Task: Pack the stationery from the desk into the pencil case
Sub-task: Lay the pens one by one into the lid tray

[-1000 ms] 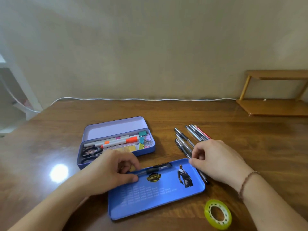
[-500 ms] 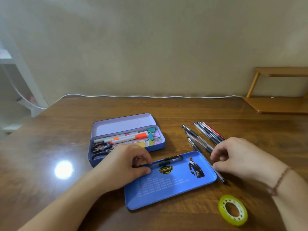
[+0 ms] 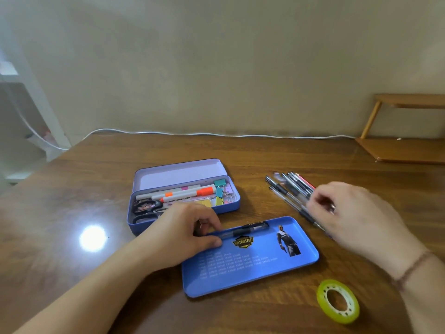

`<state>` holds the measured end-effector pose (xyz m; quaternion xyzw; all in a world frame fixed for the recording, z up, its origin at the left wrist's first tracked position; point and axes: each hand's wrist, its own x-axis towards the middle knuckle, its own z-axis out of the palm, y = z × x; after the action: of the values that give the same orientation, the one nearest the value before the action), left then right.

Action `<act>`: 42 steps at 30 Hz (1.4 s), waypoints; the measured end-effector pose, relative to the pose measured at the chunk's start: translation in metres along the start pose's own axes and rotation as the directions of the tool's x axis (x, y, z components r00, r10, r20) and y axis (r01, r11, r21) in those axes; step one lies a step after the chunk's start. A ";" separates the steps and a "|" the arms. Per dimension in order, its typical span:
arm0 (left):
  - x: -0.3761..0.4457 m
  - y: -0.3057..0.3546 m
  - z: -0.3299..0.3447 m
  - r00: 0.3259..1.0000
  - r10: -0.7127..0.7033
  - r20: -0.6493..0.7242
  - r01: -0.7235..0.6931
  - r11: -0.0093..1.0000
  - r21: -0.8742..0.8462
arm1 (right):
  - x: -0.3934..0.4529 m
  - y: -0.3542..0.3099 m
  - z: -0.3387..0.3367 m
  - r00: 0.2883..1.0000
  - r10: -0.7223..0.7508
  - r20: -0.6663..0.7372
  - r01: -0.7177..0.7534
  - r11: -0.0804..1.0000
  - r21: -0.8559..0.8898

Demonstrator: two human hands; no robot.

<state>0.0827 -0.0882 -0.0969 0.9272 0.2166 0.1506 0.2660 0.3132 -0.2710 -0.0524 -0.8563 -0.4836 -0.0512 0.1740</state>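
The case (image 3: 185, 208) is lilac-blue; its loose tray (image 3: 250, 266) is brighter blue, printed with a yellow-black badge, a dark figure and pale rows of text. The marker (image 3: 187, 194) is white with orange bands. The tape (image 3: 338, 301) is yellow-green. The tabletop (image 3: 96, 297) is brown woodgrain.

On the worktop (image 3: 240, 153), my open pencil case (image 3: 185, 206) sits far left, its tray (image 3: 250, 263) nearer with one pen (image 3: 243, 230) in it, loose pens (image 3: 289, 191) to the right, tape roll (image 3: 338, 301) near right.
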 end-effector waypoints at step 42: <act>-0.005 0.002 -0.011 0.985 0.147 0.096 -0.153 0.986 0.062 | 0.013 -0.003 0.020 0.974 0.204 0.102 -0.196 0.977 -0.085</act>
<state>0.0741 -0.0874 -0.0877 0.9554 0.1389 0.1201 0.2314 0.3156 -0.2516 -0.0670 -0.9080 -0.4015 -0.0043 0.1194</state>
